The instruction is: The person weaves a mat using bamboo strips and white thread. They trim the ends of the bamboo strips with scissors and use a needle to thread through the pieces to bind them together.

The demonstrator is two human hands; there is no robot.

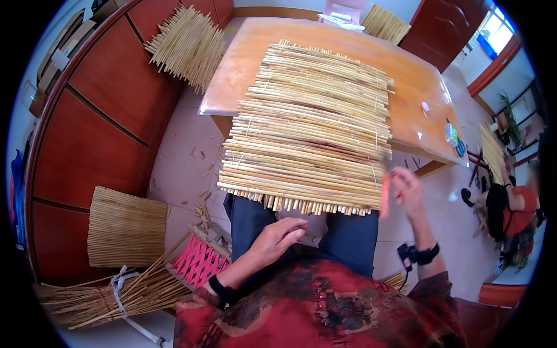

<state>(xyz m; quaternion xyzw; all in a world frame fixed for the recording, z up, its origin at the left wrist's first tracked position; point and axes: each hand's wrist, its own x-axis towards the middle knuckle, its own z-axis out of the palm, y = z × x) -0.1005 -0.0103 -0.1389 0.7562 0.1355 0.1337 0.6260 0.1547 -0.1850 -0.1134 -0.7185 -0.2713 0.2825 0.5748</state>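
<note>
A large mat of straw-coloured stalks (307,127), tied with thin cord near both sides, lies partly on the table and reaches over its near edge toward my lap. Below the mat's near edge my left hand (282,234) hovers over my lap, empty, its fingers loosely extended. At the mat's near right corner, my right hand (408,191) is closed around a tool with an orange-red handle (384,196). The tool is blurred and its kind is unclear; a dark part shows beside the stalk ends.
The orange-brown table (418,124) carries a small green-and-white box (451,134). Another stalk mat (188,46) is at the far left; one mat (127,226) leans against red cabinets (87,145). A tied stalk bundle (104,298) lies lower left. A person (519,203) sits at right.
</note>
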